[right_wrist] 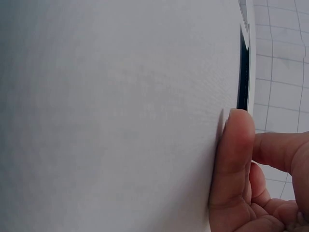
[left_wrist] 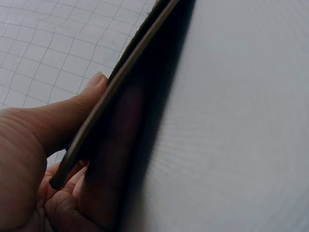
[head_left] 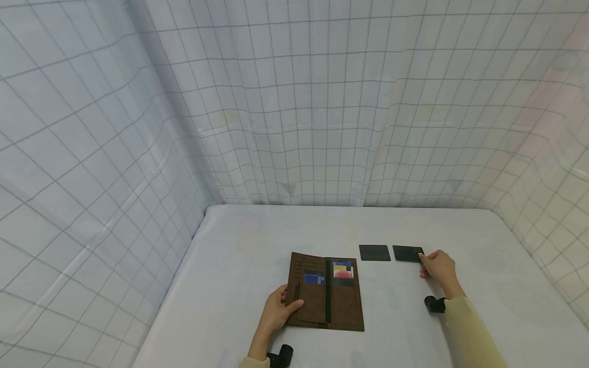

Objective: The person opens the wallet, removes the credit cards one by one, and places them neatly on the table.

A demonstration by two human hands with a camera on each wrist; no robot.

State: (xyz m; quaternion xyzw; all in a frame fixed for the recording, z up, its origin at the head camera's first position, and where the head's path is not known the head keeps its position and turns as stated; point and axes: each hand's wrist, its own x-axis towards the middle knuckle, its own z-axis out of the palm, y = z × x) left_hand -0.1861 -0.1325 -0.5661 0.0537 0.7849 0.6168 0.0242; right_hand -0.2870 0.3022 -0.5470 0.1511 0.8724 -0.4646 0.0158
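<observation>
A brown long wallet (head_left: 346,306) lies spread on the white table, with blue cards (head_left: 314,278) in its left half and a red, white and yellow card (head_left: 343,271) in its right half. My left hand (head_left: 276,311) grips its left edge, thumb on top and fingers underneath; the left wrist view shows the wallet's edge (left_wrist: 123,72) between them. At the right, my right hand (head_left: 440,268) pinches the near right corner of a black card (head_left: 405,253). That card appears as a thin dark strip (right_wrist: 243,79) past the fingertip in the right wrist view.
Left of the pinched card lies a second dark card (head_left: 374,252), flat on the white table (head_left: 239,255). White grid-patterned curtains (head_left: 294,112) enclose the table at the back and both sides. Each wrist carries a black camera mount (head_left: 434,304).
</observation>
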